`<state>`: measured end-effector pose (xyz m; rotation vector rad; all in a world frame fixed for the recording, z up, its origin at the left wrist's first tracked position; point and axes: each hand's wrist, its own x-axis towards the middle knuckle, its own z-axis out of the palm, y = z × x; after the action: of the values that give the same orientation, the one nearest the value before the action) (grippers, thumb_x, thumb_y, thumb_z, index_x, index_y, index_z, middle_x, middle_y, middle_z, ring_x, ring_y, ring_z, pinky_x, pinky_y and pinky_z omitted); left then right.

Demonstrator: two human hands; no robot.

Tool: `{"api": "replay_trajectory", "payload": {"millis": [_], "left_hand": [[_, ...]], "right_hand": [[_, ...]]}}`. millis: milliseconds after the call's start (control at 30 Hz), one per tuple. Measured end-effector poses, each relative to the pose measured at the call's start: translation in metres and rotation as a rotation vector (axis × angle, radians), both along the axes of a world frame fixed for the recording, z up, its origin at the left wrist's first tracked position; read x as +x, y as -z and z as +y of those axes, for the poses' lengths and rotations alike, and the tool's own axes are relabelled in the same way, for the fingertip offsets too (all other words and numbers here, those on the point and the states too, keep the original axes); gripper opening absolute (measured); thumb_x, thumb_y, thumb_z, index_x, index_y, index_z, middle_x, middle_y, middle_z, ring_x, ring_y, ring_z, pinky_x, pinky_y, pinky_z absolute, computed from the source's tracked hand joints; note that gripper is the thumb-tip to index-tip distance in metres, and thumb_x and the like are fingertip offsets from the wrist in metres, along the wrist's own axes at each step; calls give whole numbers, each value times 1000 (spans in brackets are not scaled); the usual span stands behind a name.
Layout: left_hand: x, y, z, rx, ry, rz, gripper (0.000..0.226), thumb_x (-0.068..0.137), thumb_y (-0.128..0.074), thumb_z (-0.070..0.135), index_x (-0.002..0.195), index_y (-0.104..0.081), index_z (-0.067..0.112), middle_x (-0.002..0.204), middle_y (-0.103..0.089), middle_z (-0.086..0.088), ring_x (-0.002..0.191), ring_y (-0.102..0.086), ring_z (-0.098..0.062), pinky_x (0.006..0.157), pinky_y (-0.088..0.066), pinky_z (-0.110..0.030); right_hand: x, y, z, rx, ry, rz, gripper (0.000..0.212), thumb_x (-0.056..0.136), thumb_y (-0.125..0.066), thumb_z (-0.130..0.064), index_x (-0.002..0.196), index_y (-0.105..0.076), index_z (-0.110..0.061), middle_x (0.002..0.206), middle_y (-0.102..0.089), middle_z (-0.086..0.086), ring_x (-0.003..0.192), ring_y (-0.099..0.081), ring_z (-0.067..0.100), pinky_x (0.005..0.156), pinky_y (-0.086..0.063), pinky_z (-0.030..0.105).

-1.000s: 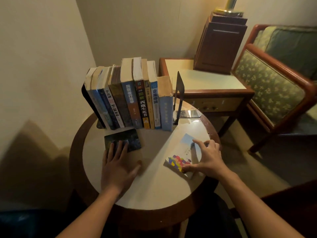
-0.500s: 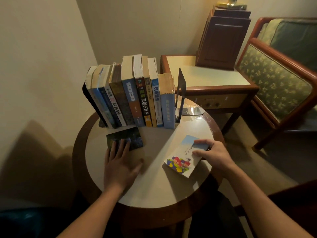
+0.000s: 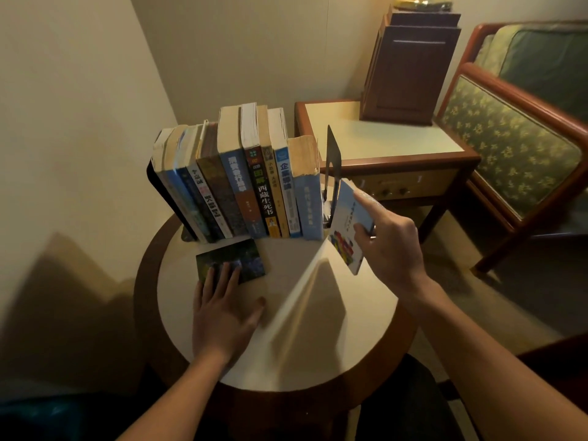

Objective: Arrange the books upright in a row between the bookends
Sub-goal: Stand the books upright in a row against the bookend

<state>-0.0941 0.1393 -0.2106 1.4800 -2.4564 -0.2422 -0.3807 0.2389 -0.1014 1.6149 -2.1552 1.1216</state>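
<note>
Left grip: palm down, fingers straight, slightly spread.
Right grip: aloft, index finger straight, thumb and other fingers pinching a thin book.

The left bookend is mostly hidden behind the row of books; only a dark edge shows. The small book covers the foot of the right bookend. The right hand covers part of the small book, and its writing is too blurry to read. The left hand hides the near edge of the dark book. The picture's edges cut off the lamp and the armchair.
</note>
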Motion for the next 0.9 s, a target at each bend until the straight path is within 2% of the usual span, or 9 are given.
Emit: {"api": "replay_trajectory", "payload": {"millis": [167,333,400,500,567,633,767,900], "left_hand": [[-1,0,0,-7,-1,8,89,86,-25,82,158,-19,31,166,-8,8,154,8,-14,125,0,-40],[-1,-1,-3,4,4,-16,89,86,-22,83,158,-20,30,166,-7,8,153,9,-14,125,2,-40],[-1,-2,-1,6,-4,9,88,86,-25,82,158,-20,31,166,-5,9,153,11,-12,125,2,-39],[-2,-4,2,13,-24,11,88,85,-25,82,158,-14,33,166,0,11,152,17,-9,125,4,-38],[-3,-5,3,14,-22,8,89,86,-24,82,159,-11,33,166,2,11,151,19,-9,125,3,-39],[-3,-6,3,21,-22,11,88,87,-26,81,159,-10,33,166,3,11,151,20,-9,125,4,-39],[-3,-7,3,21,-19,13,88,86,-26,80,159,-13,32,166,1,10,151,19,-9,125,3,-40],[-3,-5,1,31,-15,20,89,84,-30,80,158,-13,33,166,0,10,152,17,-10,125,3,-40]], "right_hand": [[5,-8,-25,-135,-43,78,54,97,-63,-5,147,-46,-9,124,-68,16,111,-68,34,80,-58,41],[10,-6,-63,-155,-149,60,52,101,-55,-9,151,-41,-7,120,-68,15,106,-69,27,78,-59,37],[10,4,-75,-53,-161,-21,62,98,-57,-8,155,-33,-12,124,-66,16,110,-65,29,79,-59,44],[6,20,-81,221,-172,-222,87,94,-60,-2,160,-10,-30,137,-58,16,124,-57,33,86,-56,57],[1,27,-80,273,-153,-250,93,94,-61,-1,160,-3,-34,139,-57,17,125,-57,35,89,-54,59],[-2,31,-82,264,-137,-246,85,95,-61,-2,160,-13,-29,136,-59,17,122,-58,35,88,-55,60],[-5,34,-87,301,-95,-253,46,99,-56,-5,144,-47,-9,132,-61,17,122,-58,36,86,-57,56],[-9,30,-89,341,-81,-201,34,100,-56,-13,133,-57,-3,125,-65,17,117,-60,35,84,-59,49]]}}
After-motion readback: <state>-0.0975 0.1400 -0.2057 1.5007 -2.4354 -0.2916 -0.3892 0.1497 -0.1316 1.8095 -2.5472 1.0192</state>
